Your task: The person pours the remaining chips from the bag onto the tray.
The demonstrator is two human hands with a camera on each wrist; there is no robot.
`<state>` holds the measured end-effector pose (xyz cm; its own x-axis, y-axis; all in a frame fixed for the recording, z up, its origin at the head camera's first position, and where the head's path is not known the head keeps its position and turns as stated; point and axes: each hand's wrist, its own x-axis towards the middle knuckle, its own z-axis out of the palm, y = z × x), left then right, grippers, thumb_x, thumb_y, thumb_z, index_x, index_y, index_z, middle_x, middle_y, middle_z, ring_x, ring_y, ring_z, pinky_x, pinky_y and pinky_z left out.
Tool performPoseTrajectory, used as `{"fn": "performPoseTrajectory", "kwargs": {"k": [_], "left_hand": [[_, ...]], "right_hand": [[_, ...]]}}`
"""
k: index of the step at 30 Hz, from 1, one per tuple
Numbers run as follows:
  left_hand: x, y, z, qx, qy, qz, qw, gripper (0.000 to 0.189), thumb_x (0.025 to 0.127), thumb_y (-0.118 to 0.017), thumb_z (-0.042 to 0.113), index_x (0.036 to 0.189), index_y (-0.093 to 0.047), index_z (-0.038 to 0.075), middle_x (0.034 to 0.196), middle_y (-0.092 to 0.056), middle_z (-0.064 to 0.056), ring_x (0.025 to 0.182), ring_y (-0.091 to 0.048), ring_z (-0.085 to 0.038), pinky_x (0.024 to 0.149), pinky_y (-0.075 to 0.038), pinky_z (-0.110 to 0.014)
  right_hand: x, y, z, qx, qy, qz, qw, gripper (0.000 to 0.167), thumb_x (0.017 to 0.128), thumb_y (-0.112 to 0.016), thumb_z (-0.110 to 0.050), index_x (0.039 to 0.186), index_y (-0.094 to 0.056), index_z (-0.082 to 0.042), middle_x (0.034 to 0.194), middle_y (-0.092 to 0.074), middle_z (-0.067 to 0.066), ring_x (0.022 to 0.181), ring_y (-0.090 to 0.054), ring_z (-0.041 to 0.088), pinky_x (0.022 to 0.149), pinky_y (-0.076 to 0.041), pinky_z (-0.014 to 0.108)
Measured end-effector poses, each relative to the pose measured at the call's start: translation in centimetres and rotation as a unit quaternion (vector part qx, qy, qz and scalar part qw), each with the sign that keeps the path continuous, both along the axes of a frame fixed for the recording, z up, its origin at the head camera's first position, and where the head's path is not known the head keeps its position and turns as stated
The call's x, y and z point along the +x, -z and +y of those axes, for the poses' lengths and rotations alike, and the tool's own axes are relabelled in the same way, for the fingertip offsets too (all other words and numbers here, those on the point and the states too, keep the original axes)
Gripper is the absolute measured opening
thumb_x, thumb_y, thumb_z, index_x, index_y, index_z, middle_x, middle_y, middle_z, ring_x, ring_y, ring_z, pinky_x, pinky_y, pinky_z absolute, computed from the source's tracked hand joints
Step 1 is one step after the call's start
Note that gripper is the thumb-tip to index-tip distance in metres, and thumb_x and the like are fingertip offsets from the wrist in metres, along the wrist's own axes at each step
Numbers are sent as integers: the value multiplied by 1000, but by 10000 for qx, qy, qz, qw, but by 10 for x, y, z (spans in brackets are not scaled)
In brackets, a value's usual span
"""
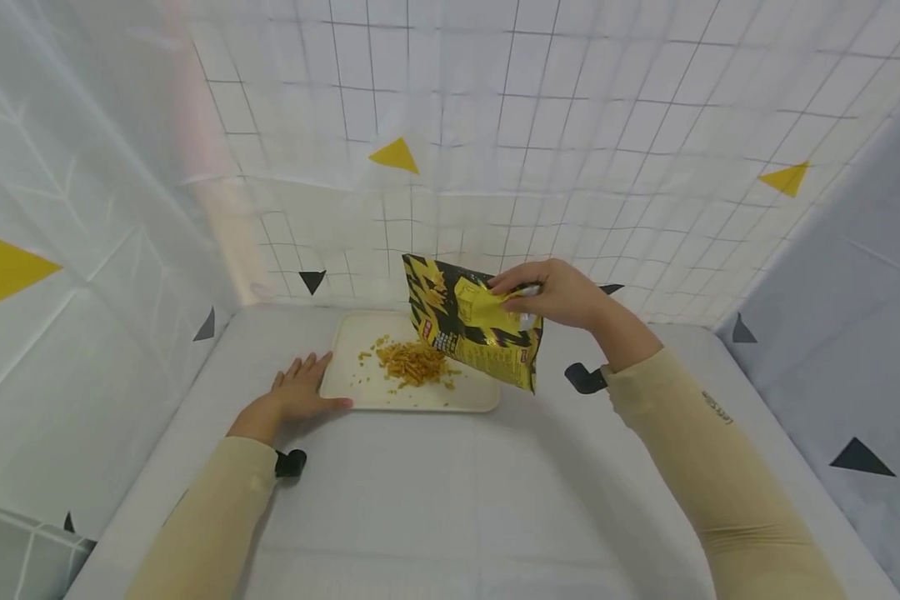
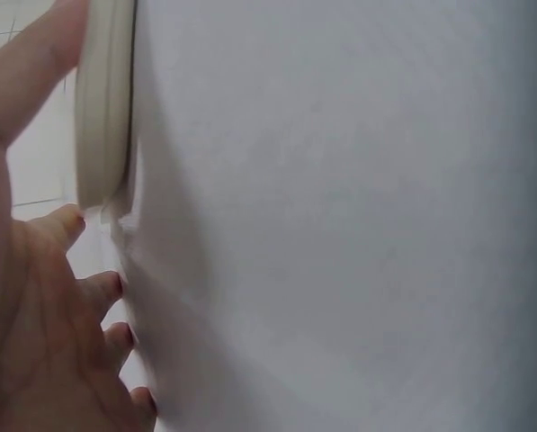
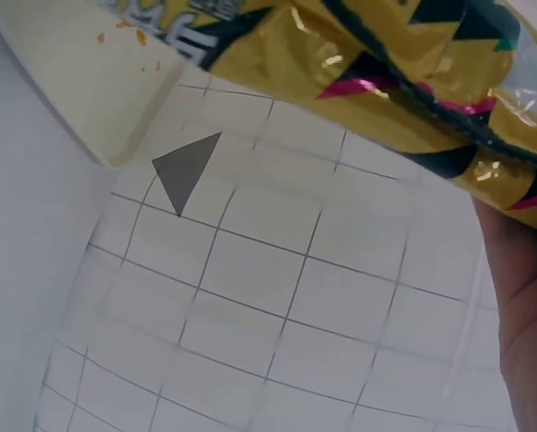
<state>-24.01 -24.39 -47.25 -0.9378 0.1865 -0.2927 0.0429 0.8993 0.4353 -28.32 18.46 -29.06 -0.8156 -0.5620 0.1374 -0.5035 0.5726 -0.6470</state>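
Note:
My right hand [image 1: 558, 292] grips a black and yellow snack bag [image 1: 468, 321] by its upper right part, thumb and fingers pinching the wrapper. The bag is tilted, its lower left side hanging over the cream tray [image 1: 480, 402]. A heap of small orange-yellow snack sticks [image 1: 412, 364] lies in the middle of the tray, with crumbs scattered about it. My left hand [image 1: 296, 396] rests at the tray's left end with straight, spread fingers; its thumb touches the near left rim. In the right wrist view, the bag [image 3: 376, 81] covers the top, with a tray corner [image 3: 115, 148] beyond it.
A white cloth-covered table [image 1: 420, 492] lies under the tray. White sheets with grid lines [image 1: 570, 167] and coloured triangles hang at the back and both sides. Each wrist carries a small black camera mount [image 1: 585, 378]. A white wire grid [image 1: 26, 542] stands at the lower left.

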Motion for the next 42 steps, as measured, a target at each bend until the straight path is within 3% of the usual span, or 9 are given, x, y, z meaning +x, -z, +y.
{"fn": "performPoseTrajectory", "kwargs": {"k": [18, 30, 42], "left_hand": [[2, 0, 3, -14, -3, -10, 10000, 115, 84, -66, 69, 161, -9, 4, 162, -2, -32, 148, 3, -53, 115, 2, -70], [2, -1, 2, -38, 16, 23, 10000, 114, 84, -66, 68, 161, -8, 5, 162, -2, -31, 148, 4, -53, 114, 2, -70], [0, 0, 1, -22, 9, 61, 10000, 115, 84, -66, 68, 161, -8, 5, 163, -2, -31, 148, 4, -53, 114, 1, -70]], "right_hand": [[2, 3, 4, -25, -159, 184, 9997, 21, 91, -76, -16, 112, -77, -21, 128, -67, -4, 122, -60, 19, 90, -55, 41], [0, 7, 4, 43, -53, 267, 9996, 21, 91, -76, -15, 111, -77, -22, 127, -68, -6, 118, -61, 16, 87, -55, 38], [2, 4, -1, 19, -96, 354, 9993, 19, 92, -75, -15, 110, -77, -21, 127, -68, -5, 123, -59, 18, 92, -54, 40]]}}
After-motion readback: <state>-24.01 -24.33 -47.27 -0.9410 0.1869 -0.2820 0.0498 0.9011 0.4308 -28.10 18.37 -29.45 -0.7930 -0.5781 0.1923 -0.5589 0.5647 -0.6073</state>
